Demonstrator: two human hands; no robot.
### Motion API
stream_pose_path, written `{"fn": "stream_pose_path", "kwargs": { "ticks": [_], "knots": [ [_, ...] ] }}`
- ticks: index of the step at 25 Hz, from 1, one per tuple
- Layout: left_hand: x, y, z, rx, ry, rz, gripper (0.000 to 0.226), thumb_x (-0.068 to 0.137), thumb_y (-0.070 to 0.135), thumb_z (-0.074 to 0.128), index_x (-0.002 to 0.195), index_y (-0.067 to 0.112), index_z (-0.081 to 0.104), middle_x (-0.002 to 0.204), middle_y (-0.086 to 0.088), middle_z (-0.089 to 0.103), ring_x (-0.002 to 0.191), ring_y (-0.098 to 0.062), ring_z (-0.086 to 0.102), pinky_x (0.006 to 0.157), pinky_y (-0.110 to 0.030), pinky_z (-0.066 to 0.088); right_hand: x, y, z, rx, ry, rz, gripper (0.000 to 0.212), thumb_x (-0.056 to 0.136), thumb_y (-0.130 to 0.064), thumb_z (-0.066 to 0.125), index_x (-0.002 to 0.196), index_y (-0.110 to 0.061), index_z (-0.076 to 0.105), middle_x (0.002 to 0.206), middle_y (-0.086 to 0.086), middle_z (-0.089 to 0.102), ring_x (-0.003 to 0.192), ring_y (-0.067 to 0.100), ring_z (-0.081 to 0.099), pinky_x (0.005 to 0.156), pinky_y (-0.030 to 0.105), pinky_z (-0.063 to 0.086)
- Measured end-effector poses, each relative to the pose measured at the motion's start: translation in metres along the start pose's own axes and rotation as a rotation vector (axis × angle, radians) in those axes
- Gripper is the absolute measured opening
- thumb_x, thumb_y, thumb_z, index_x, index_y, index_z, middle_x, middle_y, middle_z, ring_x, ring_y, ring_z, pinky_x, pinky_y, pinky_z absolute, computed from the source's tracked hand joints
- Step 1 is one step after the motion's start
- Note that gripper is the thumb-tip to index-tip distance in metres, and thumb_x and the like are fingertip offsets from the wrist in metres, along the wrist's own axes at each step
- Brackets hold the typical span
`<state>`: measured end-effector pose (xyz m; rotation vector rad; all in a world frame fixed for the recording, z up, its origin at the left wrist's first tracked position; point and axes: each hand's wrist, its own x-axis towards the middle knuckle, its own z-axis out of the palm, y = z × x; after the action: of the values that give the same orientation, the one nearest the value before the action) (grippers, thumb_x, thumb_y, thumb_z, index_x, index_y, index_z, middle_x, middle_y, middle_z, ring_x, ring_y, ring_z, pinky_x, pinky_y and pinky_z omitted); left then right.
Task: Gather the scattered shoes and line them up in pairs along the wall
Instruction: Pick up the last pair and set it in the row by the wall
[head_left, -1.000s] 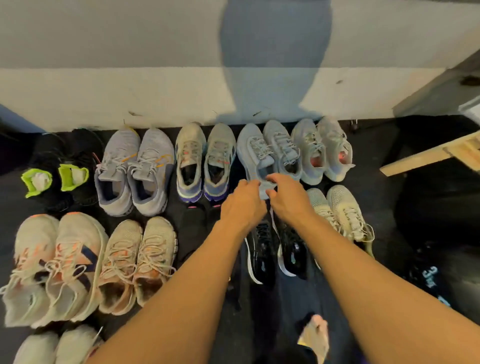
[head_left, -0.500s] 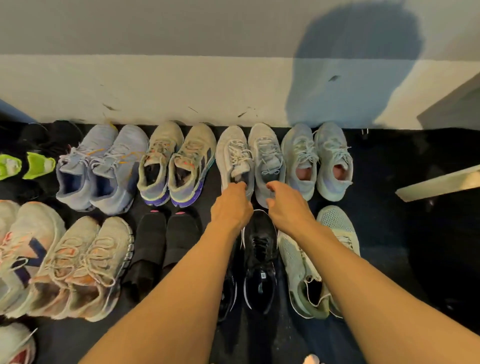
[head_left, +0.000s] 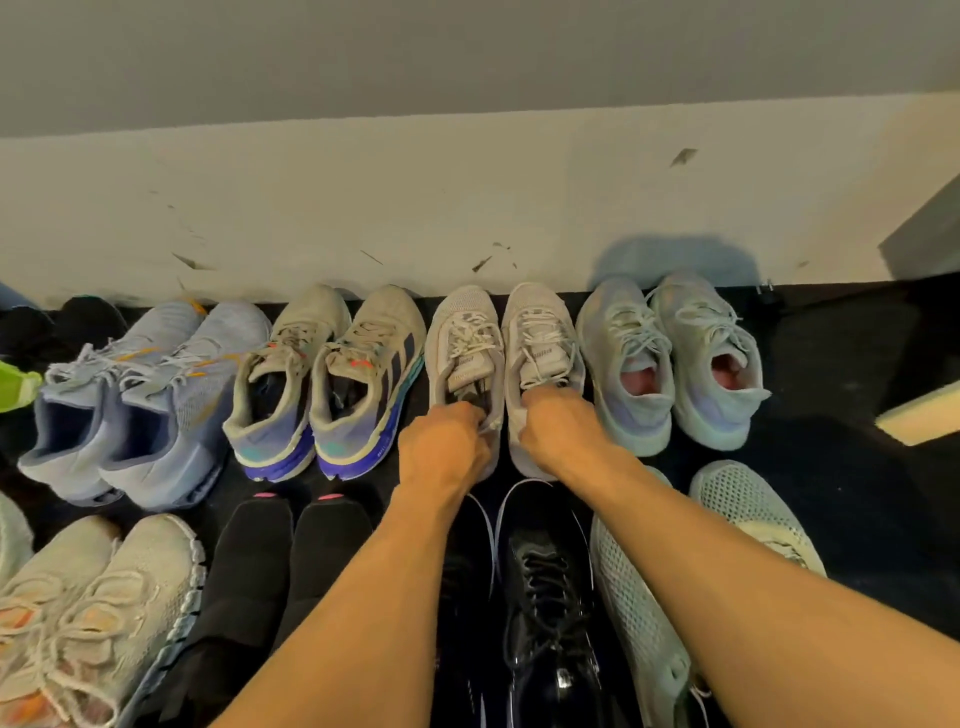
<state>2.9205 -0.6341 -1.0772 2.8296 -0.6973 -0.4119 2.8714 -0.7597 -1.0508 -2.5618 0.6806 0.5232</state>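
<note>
A pair of pale grey sneakers stands toe-to-wall in the back row. My left hand (head_left: 444, 447) grips the heel collar of the left grey sneaker (head_left: 462, 332), and my right hand (head_left: 558, 431) grips the heel collar of the right grey sneaker (head_left: 540, 332). Both shoes rest on the dark floor, side by side. To their right sits a mint pair (head_left: 670, 358); to their left a grey pair with purple soles (head_left: 322, 379), then a light blue pair (head_left: 140, 400).
The white wall base (head_left: 467, 208) runs behind the back row. A second row lies nearer me: cream sneakers (head_left: 93, 613), black slip-ons (head_left: 285, 551), black lace-ups (head_left: 545, 587), mint mesh shoes (head_left: 644, 613). A pale wooden board (head_left: 919, 415) juts in at right.
The view has moved closer and lower toward the wall. Both hands stay on the grey pair's heels, and the pair now stands straighter against the wall base.
</note>
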Motion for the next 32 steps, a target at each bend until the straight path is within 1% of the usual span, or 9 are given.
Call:
{"fn": "stream_pose_path", "kwargs": {
  "ticks": [5,8,10,13,16,19,26,29,32],
  "knots": [
    [0.010,-0.006,-0.014,0.053,-0.106,-0.014,0.034,0.088,0.041,0.051,0.109,0.018,0.065,0.109,-0.012,0.065,0.101,-0.032,0.061,0.079,-0.037,0.047,-0.009,0.008,-0.004,0.085,-0.101,-0.061,0.040,0.091,-0.011,0.053,0.131,-0.009,0.051,0.131,0.014,0.054,0.118,0.029,0.054,0.095,0.034,0.045],
    [0.020,0.027,-0.037,0.012,0.048,0.050,0.037,0.088,0.047,0.049,0.095,0.015,0.067,0.096,-0.012,0.067,0.085,-0.029,0.060,0.067,-0.033,0.043,-0.008,0.022,-0.031,0.577,-0.219,-0.017,0.035,0.087,0.003,0.054,0.121,-0.007,0.055,0.108,0.015,0.065,0.073,0.022,0.068,0.062,0.027,0.055],
    [0.028,0.062,-0.046,-0.059,0.198,0.143,0.030,0.087,0.040,0.050,0.087,0.014,0.066,0.087,-0.012,0.066,0.076,-0.029,0.058,0.062,-0.031,0.041,-0.008,0.045,-0.049,0.800,-0.006,0.027,0.023,0.089,0.001,0.053,0.110,-0.006,0.058,0.097,0.013,0.066,0.058,0.019,0.063,0.050,0.025,0.051],
    [0.028,0.117,-0.033,-0.235,-0.026,0.311,0.027,0.085,0.033,0.056,0.100,0.015,0.067,0.101,-0.012,0.066,0.094,-0.032,0.061,0.077,-0.036,0.050,-0.003,0.100,-0.064,0.398,0.513,0.195,0.020,0.087,-0.016,0.057,0.106,-0.014,0.063,0.105,0.010,0.065,0.089,0.027,0.062,0.068,0.029,0.045],
    [0.027,0.154,0.005,-0.220,-0.291,0.337,0.035,0.089,0.027,0.059,0.120,0.010,0.058,0.122,-0.015,0.059,0.111,-0.032,0.054,0.089,-0.036,0.046,-0.014,0.154,-0.055,0.136,0.321,0.398,0.040,0.090,-0.020,0.055,0.130,-0.014,0.049,0.132,0.012,0.047,0.112,0.034,0.052,0.080,0.036,0.043],
    [0.036,0.173,0.027,-0.220,-0.373,0.205,0.036,0.095,0.017,0.051,0.131,0.009,0.050,0.132,-0.014,0.053,0.121,-0.032,0.050,0.094,-0.035,0.041,-0.011,0.177,-0.045,0.046,0.151,0.282,0.050,0.092,-0.012,0.050,0.141,-0.015,0.039,0.140,0.014,0.038,0.118,0.033,0.048,0.090,0.035,0.040],
    [0.041,0.176,0.038,-0.170,-0.273,0.224,0.016,0.094,0.012,0.046,0.105,0.014,0.058,0.114,-0.014,0.060,0.102,-0.032,0.058,0.071,-0.031,0.036,0.016,0.177,-0.060,0.515,0.123,0.668,0.043,0.093,-0.038,0.053,0.121,-0.006,0.059,0.123,0.017,0.056,0.114,0.033,0.052,0.095,0.036,0.044],
    [0.028,0.177,0.026,-0.211,-0.209,0.336,0.027,0.093,0.012,0.048,0.120,0.010,0.051,0.122,-0.016,0.052,0.106,-0.038,0.056,0.078,-0.039,0.045,0.005,0.175,-0.068,0.558,0.193,0.665,0.043,0.096,-0.038,0.049,0.126,-0.009,0.057,0.129,0.015,0.055,0.116,0.031,0.051,0.090,0.035,0.043],
    [-0.011,0.179,0.006,-0.344,-0.065,0.332,0.040,0.089,0.017,0.050,0.129,0.014,0.046,0.132,-0.014,0.043,0.106,-0.038,0.054,0.083,-0.044,0.047,-0.038,0.149,-0.066,0.238,0.318,0.420,0.039,0.094,-0.022,0.051,0.133,-0.016,0.050,0.133,0.013,0.050,0.116,0.033,0.051,0.083,0.039,0.040]
  ]
}}
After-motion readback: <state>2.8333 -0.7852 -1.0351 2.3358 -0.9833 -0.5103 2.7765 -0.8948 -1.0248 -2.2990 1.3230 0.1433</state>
